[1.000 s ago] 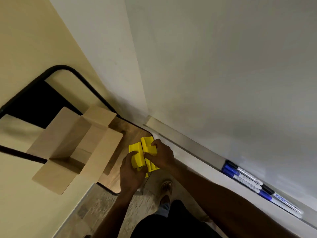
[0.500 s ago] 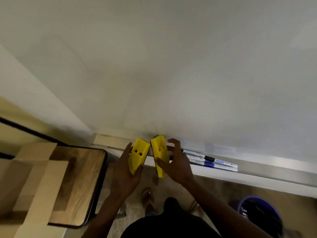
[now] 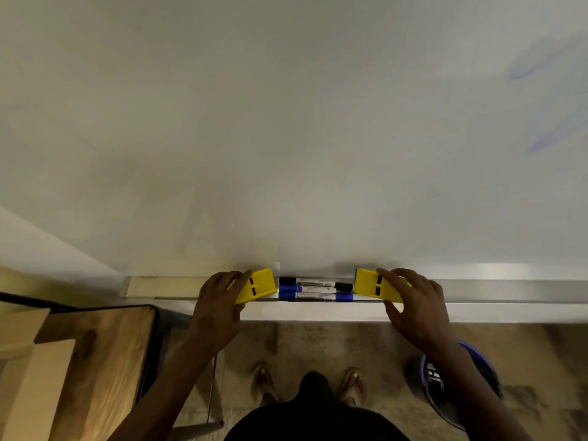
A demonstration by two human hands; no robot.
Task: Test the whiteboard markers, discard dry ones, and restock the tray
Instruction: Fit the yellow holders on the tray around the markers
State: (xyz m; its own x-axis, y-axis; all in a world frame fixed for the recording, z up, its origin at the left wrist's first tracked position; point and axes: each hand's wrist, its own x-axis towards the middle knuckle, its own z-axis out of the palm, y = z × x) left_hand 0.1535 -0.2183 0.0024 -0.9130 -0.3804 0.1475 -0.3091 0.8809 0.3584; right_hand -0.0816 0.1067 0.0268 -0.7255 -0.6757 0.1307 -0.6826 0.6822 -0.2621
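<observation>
Three whiteboard markers (image 3: 315,288) lay side by side along the aluminium tray (image 3: 509,289) under the whiteboard (image 3: 286,122): one with black ends against the board, and two with blue caps nearer the tray's front lip. Their white barrels carried small print too blurred to read. The bundle sat tight between two yellow plastic blocks, each with two dark rectangular slots on its upper face.

The left yellow block (image 3: 257,284) stood at the markers' left ends, and the left hand (image 3: 219,300) grasped it, fingers curled over its outer end and thumb below its front edge. The right yellow block (image 3: 375,286) stood at the markers' right ends, and the right hand (image 3: 413,300) gripped it the same way, fingers laid across its top and thumb hooked under the tray's lip.

Left of the blocks the tray ran only a short way to its end; to the right it stretched bare to the frame's edge. Faint blue marks (image 3: 547,100) showed on the board at upper right.

Below the tray's left end stood a wooden counter (image 3: 105,361) with a black metal frame, bearing an open cardboard box (image 3: 25,377). A blue-rimmed bin (image 3: 458,386) sat on the floor under the right forearm.
</observation>
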